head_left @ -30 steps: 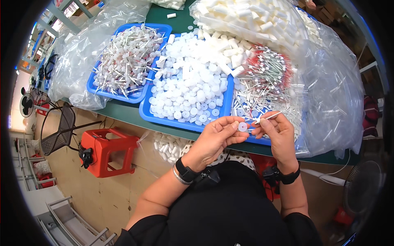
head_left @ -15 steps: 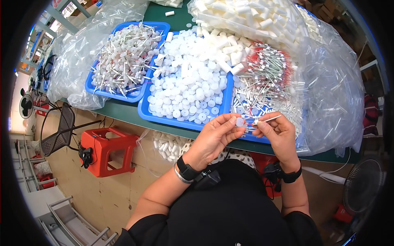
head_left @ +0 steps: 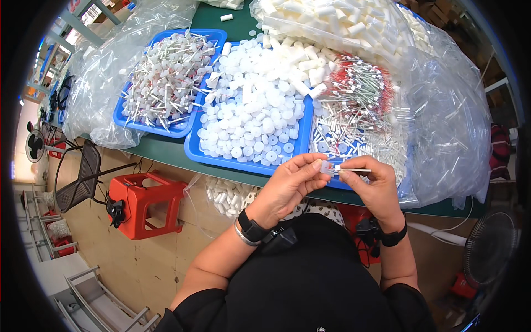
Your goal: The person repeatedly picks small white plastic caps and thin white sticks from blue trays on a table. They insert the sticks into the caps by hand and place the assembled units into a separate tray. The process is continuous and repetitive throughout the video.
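My left hand (head_left: 296, 182) pinches a small translucent white plastic cap (head_left: 327, 167) between thumb and fingertips. Facing it, my right hand (head_left: 375, 183) is closed on a thin white stick-like part (head_left: 357, 170). The near end of that part meets or almost meets the cap; whether it sits inside, I cannot tell. Beyond the left hand stands a blue tray (head_left: 235, 164) heaped with round translucent caps (head_left: 249, 130). Just past the right hand lie many thin white sticks (head_left: 354, 133) and a bundle of stick parts with red wires (head_left: 362, 83).
A second blue tray (head_left: 180, 133) at the left is piled with assembled cap-and-stick pieces (head_left: 166, 77). White foam cylinders (head_left: 343, 25) fill a bag at the back. Clear plastic sheeting (head_left: 448, 127) covers the right side. A red stool (head_left: 145, 205) stands below the green table (head_left: 160, 148).
The right hand has moved slightly left, bringing the stick part up to the cap and levelling it. The cap has turned from face-on to edge-on in the left fingers.
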### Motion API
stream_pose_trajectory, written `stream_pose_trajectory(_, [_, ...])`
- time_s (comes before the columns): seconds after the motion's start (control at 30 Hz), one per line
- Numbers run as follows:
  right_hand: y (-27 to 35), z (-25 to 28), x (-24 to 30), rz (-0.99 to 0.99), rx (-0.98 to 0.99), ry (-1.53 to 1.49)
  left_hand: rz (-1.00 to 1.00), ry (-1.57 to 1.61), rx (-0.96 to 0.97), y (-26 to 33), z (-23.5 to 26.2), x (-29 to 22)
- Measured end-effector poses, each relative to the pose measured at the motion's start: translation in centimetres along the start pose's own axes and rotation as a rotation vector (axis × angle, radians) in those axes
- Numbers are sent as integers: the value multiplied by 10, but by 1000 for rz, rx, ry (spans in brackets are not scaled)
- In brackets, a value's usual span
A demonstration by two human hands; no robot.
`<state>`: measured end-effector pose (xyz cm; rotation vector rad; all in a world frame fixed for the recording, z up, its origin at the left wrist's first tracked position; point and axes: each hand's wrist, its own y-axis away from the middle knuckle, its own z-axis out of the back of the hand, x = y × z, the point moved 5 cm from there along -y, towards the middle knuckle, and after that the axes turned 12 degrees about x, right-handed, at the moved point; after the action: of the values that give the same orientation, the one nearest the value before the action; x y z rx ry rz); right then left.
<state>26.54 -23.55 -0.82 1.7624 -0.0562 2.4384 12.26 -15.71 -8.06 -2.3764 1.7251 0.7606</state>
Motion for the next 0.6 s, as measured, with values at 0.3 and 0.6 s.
stream_pose_trajectory(0.3, [-1, -10, 17, 282, -21, 728, -24, -27, -36, 0, -3, 2])
stream_pose_trajectory(0.6, [2, -28, -23, -275, 33, -366, -71, 26, 49, -1, -5, 17])
